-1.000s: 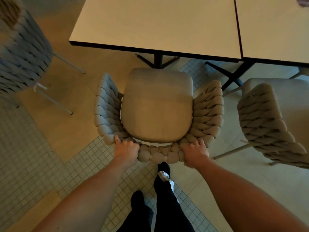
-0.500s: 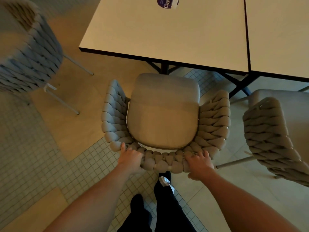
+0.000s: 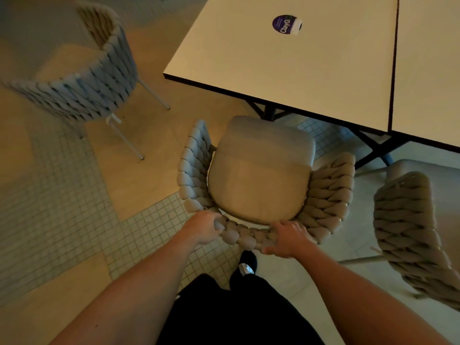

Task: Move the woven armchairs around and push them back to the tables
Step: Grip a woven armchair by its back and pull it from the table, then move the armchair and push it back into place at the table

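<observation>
Both hands sit on the woven backrest of the middle armchair (image 3: 258, 185). The left hand (image 3: 202, 227) has its grip wrapped round the braided top rail at the back's left corner. The right hand (image 3: 288, 239) lies over the rail further right, fingers spread across the top and thumb under the outer side, so its grip is clamped on the chair too.

Straight ahead of the hands, the seat cushion's front edge reaches about to the desk (image 3: 286, 70) edge, beside the dark pedestal leg, but the armrests are still outside, so by my reading the push is only partly done.

To do it well, press evenly with both hands so the chair goes in square; a harder push from one hand would swing it toward the desk leg. Keep the rail low and slide rather than tip the chair.

A second armchair (image 3: 408, 227) stands close to the right of the right hand, and a third armchair (image 3: 82, 83) waits well off to the left, turned away from the desk.
</observation>
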Motion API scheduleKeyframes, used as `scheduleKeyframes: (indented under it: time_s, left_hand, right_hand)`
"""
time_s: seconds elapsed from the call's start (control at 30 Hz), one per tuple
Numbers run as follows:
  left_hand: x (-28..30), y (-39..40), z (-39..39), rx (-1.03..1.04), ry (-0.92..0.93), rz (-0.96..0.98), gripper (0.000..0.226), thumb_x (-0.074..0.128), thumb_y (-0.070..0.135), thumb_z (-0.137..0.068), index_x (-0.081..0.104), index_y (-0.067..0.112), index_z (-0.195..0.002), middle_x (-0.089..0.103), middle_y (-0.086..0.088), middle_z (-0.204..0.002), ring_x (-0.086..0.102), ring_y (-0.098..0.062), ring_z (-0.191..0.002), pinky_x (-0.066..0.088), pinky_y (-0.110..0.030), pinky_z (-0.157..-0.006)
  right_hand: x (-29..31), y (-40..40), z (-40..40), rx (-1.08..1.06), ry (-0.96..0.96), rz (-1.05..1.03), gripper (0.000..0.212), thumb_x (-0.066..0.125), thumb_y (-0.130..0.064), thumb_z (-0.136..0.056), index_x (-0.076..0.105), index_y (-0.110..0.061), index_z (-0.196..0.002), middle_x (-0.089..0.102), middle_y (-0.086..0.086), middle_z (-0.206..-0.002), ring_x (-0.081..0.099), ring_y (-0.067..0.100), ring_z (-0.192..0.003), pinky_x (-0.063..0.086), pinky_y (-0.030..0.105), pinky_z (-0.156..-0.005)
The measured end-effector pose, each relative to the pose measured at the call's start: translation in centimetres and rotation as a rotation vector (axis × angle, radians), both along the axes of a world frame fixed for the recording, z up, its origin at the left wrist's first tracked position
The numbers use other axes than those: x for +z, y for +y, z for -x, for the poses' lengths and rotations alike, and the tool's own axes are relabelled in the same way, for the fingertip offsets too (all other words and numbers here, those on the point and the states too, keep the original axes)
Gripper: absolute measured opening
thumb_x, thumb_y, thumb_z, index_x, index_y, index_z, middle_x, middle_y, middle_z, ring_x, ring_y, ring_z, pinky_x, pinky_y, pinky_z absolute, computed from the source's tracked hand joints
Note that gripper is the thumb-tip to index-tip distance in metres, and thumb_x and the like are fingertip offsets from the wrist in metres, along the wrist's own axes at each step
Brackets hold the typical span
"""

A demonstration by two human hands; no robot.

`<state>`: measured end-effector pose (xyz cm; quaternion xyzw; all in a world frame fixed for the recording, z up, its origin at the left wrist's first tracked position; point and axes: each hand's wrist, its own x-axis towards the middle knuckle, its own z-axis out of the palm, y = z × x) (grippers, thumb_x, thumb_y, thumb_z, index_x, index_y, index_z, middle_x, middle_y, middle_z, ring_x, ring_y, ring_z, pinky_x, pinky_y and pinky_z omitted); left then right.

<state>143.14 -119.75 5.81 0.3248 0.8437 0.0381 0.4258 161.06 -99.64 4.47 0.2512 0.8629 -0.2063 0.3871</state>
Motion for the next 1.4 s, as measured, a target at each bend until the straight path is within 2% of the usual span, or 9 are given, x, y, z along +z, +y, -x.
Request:
scheduleKeyframes:
  time_s: [0.07,0.17,0.23,0.5,0.77,0.93,1.07,1.27,1.4]
  left_hand:
    - [0.1,-0.3,0.1,0.043,-0.004,-0.001,0.04,0.06,0.039,-0.093,0.062,0.019,-0.128,0.062,-0.005,-0.127,0.056,-0.024,-0.119,0.051,-0.042,-0.092]
    - [0.4,-0.6,0.3,0.099,-0.003,0.006,0.054,0.058,0.034,-0.097,0.048,0.017,-0.148,0.05,-0.008,-0.149,0.047,-0.027,-0.135,0.044,-0.038,-0.106]
    - [0.5,-1.1,0.6,0.157,0.015,0.009,0.06,0.058,0.037,-0.098,0.042,0.019,-0.153,0.043,-0.007,-0.155,0.044,-0.026,-0.139,0.041,-0.035,-0.106]
    - [1.8,-4.0,1.7,0.317,0.042,-0.007,0.059,0.054,0.043,-0.1,0.041,0.02,-0.152,0.04,-0.009,-0.157,0.04,-0.028,-0.142,0.039,-0.042,-0.111]
    - [1.7,-9.4,4.1,0.499,0.033,-0.004,0.07,0.058,0.038,-0.1,0.025,0.017,-0.16,0.028,-0.011,-0.164,0.027,-0.028,-0.15,0.026,-0.038,-0.12]
    - [1.4,-13.7,7.0,0.621,0.041,-0.022,0.07,0.059,0.032,-0.101,0.025,0.016,-0.16,0.027,-0.013,-0.164,0.028,-0.029,-0.149,0.027,-0.037,-0.119]
    - [0.9,-17.9,10.6,0.65,0.037,-0.018,0.073,0.058,0.036,-0.1,0.022,0.014,-0.16,0.024,-0.013,-0.165,0.024,-0.03,-0.151,0.024,-0.039,-0.121]
    - [1.1,-24.3,18.0,0.679,0.031,-0.007,0.073,0.056,0.038,-0.102,0.019,0.014,-0.161,0.023,-0.014,-0.164,0.025,-0.031,-0.15,0.025,-0.038,-0.12]
    - [1.5,-28.5,23.1,0.677,0.024,0.015,0.074,0.056,0.038,-0.101,0.019,0.014,-0.161,0.026,-0.015,-0.163,0.028,-0.031,-0.148,0.028,-0.037,-0.119]
  right_hand:
    - [0.5,0.0,0.8,0.011,0.027,0.0,0.091,0.067,-0.074,-0.078,0.04,-0.027,-0.15,0.044,0.005,-0.152,0.037,0.033,-0.141,0.034,0.05,-0.113]
    - [1.4,0.2,2.4,0.057,0.052,0.011,0.09,0.067,-0.072,-0.081,0.037,-0.026,-0.152,0.042,0.005,-0.154,0.037,0.033,-0.142,0.034,0.051,-0.113]
    - [2.0,0.3,3.4,0.096,0.061,0.011,0.093,0.067,-0.073,-0.081,0.034,-0.027,-0.155,0.038,0.006,-0.158,0.035,0.034,-0.144,0.034,0.052,-0.114]
    - [3.3,-0.7,8.0,0.269,0.072,0.021,0.093,0.066,-0.073,-0.082,0.033,-0.027,-0.155,0.039,0.008,-0.156,0.037,0.035,-0.142,0.034,0.054,-0.113]
    - [3.7,-4.6,13.9,0.417,0.084,0.054,0.086,0.067,-0.072,-0.082,0.042,-0.022,-0.147,0.046,0.01,-0.149,0.042,0.036,-0.136,0.039,0.054,-0.109]
    - [3.3,-8.1,18.9,0.497,0.045,0.089,0.069,0.063,-0.082,-0.071,0.047,-0.027,-0.11,0.055,0.002,-0.116,0.054,0.032,-0.118,0.046,0.052,-0.097]
    - [3.2,-11.9,24.1,0.534,0.035,0.103,0.095,0.065,-0.083,-0.068,0.048,-0.024,-0.14,0.054,0.003,-0.138,0.054,0.032,-0.125,0.048,0.053,-0.101]
    - [3.5,-17.4,32.3,0.537,0.052,0.074,0.1,0.067,-0.076,-0.078,0.034,-0.022,-0.155,0.04,0.009,-0.157,0.039,0.034,-0.142,0.039,0.055,-0.112]
    - [4.0,-20.7,37.8,0.518,0.056,0.063,0.096,0.067,-0.074,-0.081,0.034,-0.023,-0.155,0.039,0.008,-0.157,0.04,0.035,-0.141,0.038,0.055,-0.112]
